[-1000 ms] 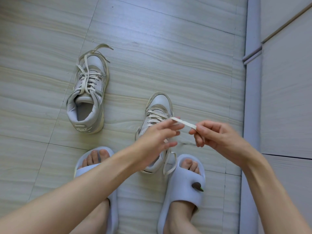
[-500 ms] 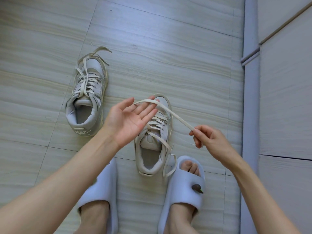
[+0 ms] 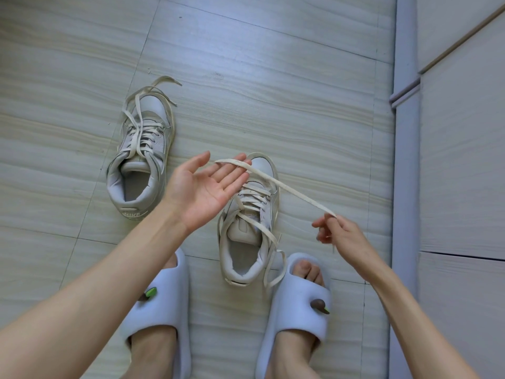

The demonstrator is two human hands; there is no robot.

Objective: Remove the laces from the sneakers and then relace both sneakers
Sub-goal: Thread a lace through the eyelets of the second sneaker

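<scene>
While the person looks down, a pale tiled floor (image 3: 273, 77) lies under both hands, and a grey wall (image 3: 464, 160) stands past the right hand. Two light blue slippers are on the person's feet, close to the body: the left slipper (image 3: 164, 305) sits below the left arm and the right slipper (image 3: 297, 305) sits below the right hand. Each slipper has a small charm stuck on top. One sneaker (image 3: 142, 160) rests on the floor beyond the left hand and off to its left, with its laces (image 3: 142, 124) loose and spread over its toe. A second sneaker (image 3: 251, 222) rests on the floor between the two hands, right under the left hand's fingers, just beside the right slipper. Its laces are loose too, and some hang down its right side. The left hand (image 3: 202, 190) is wide open, palm up, with straight fingers. A long flat lace (image 3: 287, 191) lies across the left fingertips (image 3: 240, 162). That lace runs through the air from the left hand down to the right hand. The right hand (image 3: 338, 231) pinches the other end of the lace between thumb and fingers, and its other fingers are curled.
</scene>
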